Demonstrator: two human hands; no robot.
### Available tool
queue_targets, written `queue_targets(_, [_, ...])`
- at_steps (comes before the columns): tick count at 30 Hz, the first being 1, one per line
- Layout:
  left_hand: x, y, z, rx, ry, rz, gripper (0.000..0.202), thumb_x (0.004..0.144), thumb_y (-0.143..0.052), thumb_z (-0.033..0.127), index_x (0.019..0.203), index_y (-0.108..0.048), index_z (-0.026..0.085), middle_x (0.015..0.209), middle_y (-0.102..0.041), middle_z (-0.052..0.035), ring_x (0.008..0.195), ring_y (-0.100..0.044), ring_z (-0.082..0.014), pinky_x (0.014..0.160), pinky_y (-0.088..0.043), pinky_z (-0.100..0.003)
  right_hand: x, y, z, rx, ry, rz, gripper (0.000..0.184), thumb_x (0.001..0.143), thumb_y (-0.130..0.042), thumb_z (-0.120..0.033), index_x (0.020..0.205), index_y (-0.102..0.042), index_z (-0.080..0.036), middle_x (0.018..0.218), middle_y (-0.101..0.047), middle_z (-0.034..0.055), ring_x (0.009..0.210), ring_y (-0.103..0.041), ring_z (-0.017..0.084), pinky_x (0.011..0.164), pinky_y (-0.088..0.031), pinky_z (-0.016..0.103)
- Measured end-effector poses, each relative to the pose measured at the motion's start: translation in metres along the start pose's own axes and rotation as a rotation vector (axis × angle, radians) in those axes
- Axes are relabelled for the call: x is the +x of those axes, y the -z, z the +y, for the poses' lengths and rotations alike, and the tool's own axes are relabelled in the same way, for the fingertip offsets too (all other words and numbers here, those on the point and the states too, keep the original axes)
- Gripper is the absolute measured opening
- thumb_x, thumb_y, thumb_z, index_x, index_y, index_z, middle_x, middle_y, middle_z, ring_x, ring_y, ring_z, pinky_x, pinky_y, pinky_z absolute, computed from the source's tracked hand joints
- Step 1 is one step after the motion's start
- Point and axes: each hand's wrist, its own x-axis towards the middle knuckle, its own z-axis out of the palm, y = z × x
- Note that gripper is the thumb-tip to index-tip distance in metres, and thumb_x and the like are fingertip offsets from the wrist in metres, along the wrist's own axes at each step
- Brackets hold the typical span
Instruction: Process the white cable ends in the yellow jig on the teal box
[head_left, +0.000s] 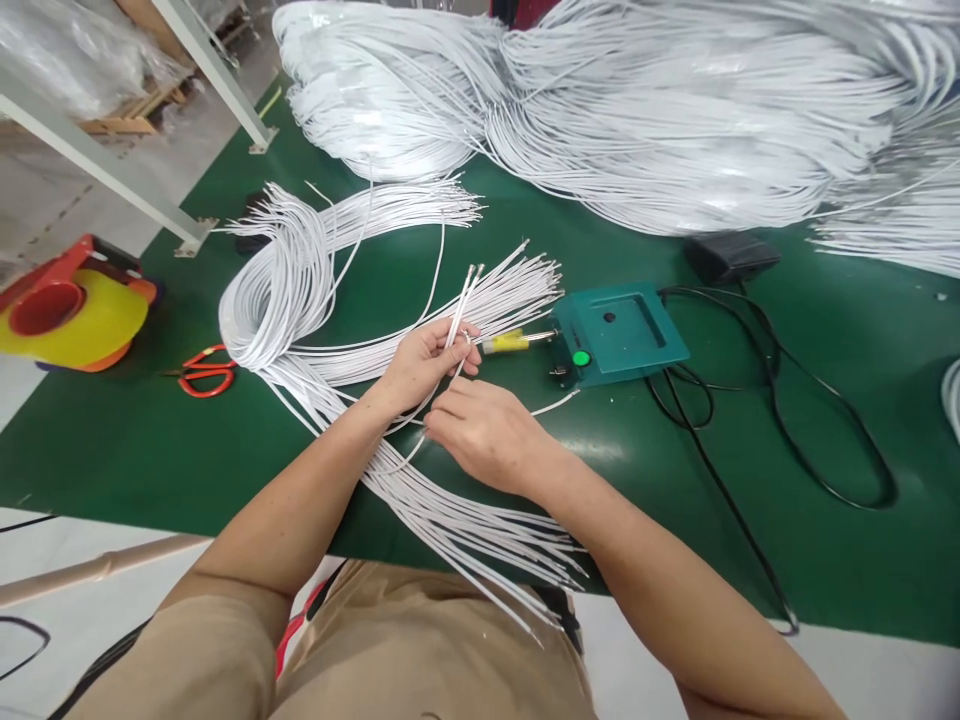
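My left hand [431,360] is closed round a few white cables [460,305], their metal-tipped ends sticking up past the fingers. Just below and to the right, my right hand [487,430] pinches a thin white cable [409,458] that loops down from it. Under and behind the left hand runs a fanned bundle of white cables [517,290]. A second fan of cables [480,530] spreads towards my body beneath my forearms. Right of the fingers is a teal device [622,335] with a green button, and a yellow-sleeved tip [506,342] points from it towards my left hand.
Large coils of white cable [675,120] cover the back of the green table [112,450]. Red-handled scissors [206,375] and a tape dispenser [75,305] are at left. A black adapter [731,258] and its black cord [825,400] lie at right. Metal posts [225,75] stand at the left edge.
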Motion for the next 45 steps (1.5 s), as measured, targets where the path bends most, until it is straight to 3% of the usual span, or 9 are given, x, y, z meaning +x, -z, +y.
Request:
queue_targets(12, [-0.002,0.000,0.004,0.006,0.071,0.031,0.031,0.080,-0.068,0.044,0.087,-0.065,0.014,0.084,-0.065,-0.0028,0.070,-0.057,-0.0092,0.066,-0.045,-0.021,0.007,-0.001,-0.013,-0.159,-0.105,-0.321,0.020,0.086,-0.047,-0.008,0.086,-0.067,-0.008,0.085,-0.067,0.0154,0.095,-0.056,0.030,0.077,-0.042,0.041])
queue_targets(17, [-0.003,0.006,0.002,0.045,0.054,0.067,0.034,0.083,-0.063,0.047,0.085,-0.070,0.014,0.076,-0.062,-0.0018,0.072,-0.054,-0.0107,0.070,-0.043,-0.022,0.009,0.008,-0.032,0.158,-0.343,-0.629,0.019,0.087,-0.050,-0.013,0.095,-0.067,-0.012,0.086,-0.070,0.0110,0.077,-0.065,0.024,0.064,-0.042,0.033])
queue_targets(20, [-0.005,0.004,0.005,0.020,0.029,0.070,0.027,0.078,-0.071,0.040,0.087,-0.069,0.015,0.073,-0.062,0.0002,0.069,-0.056,-0.0102,0.073,-0.045,-0.024,0.009,0.020,-0.032,0.483,-0.332,-0.772,0.015,0.087,-0.056,-0.022,0.089,-0.070,-0.017,0.084,-0.073,0.0075,0.078,-0.066,0.021,0.061,-0.041,0.028])
queue_targets(24, [-0.005,0.000,0.010,-0.074,0.025,0.062,0.030,0.071,-0.077,0.035,0.089,-0.065,0.015,0.072,-0.062,0.0019,0.065,-0.059,-0.0091,0.071,-0.047,-0.023,0.005,0.036,-0.003,0.823,-0.621,-0.489,0.019,0.086,-0.056,-0.025,0.071,-0.064,-0.017,0.064,-0.067,0.0002,0.060,-0.062,0.012,0.056,-0.042,0.022])
queue_targets(27, [-0.006,-0.001,0.012,-0.082,0.041,0.027,0.030,0.069,-0.079,0.033,0.082,-0.059,0.014,0.072,-0.061,0.0023,0.064,-0.059,-0.0084,0.068,-0.047,-0.022,0.002,0.040,0.025,0.873,-1.007,0.085,0.022,0.087,-0.055,-0.037,0.077,-0.060,-0.019,0.058,-0.059,-0.0040,0.043,-0.053,0.009,0.043,-0.040,0.021])
queue_targets(30, [-0.008,-0.001,0.012,-0.069,0.084,-0.069,0.028,0.072,-0.078,0.030,0.080,-0.056,0.014,0.072,-0.059,0.0030,0.067,-0.061,-0.0085,0.070,-0.048,-0.022,0.003,0.037,0.041,1.010,-1.038,0.496,0.021,0.081,-0.064,-0.040,0.084,-0.058,-0.020,0.058,-0.058,-0.0061,0.041,-0.051,0.008,0.041,-0.041,0.021])
queue_targets(35, [-0.010,-0.006,0.009,-0.237,0.000,-0.081,0.030,0.071,-0.079,0.025,0.077,-0.052,0.015,0.083,-0.062,0.0016,0.083,-0.064,-0.0094,0.083,-0.049,-0.024,0.007,0.022,0.038,1.180,-0.940,0.518,0.025,0.071,-0.074,-0.035,0.066,-0.059,-0.017,0.054,-0.055,-0.0062,0.041,-0.043,0.005,0.041,-0.035,0.020])
queue_targets(40, [-0.007,-0.009,0.007,-0.250,-0.052,0.023,0.037,0.065,-0.083,0.027,0.074,-0.050,0.015,0.071,-0.060,0.0040,0.065,-0.061,-0.0067,0.064,-0.048,-0.019,0.009,0.012,0.034,1.181,-0.935,0.505,0.021,0.070,-0.076,-0.035,0.071,-0.066,-0.016,0.059,-0.059,-0.0047,0.044,-0.044,0.005,0.042,-0.035,0.020])
queue_targets(45, [-0.007,-0.011,0.009,-0.223,-0.072,0.058,0.040,0.062,-0.085,0.028,0.071,-0.048,0.015,0.069,-0.061,0.0039,0.065,-0.061,-0.0071,0.069,-0.051,-0.021,0.008,0.011,0.034,1.163,-0.945,0.556,0.016,0.072,-0.074,-0.033,0.074,-0.069,-0.018,0.061,-0.061,-0.0043,0.046,-0.045,0.006,0.047,-0.037,0.023])
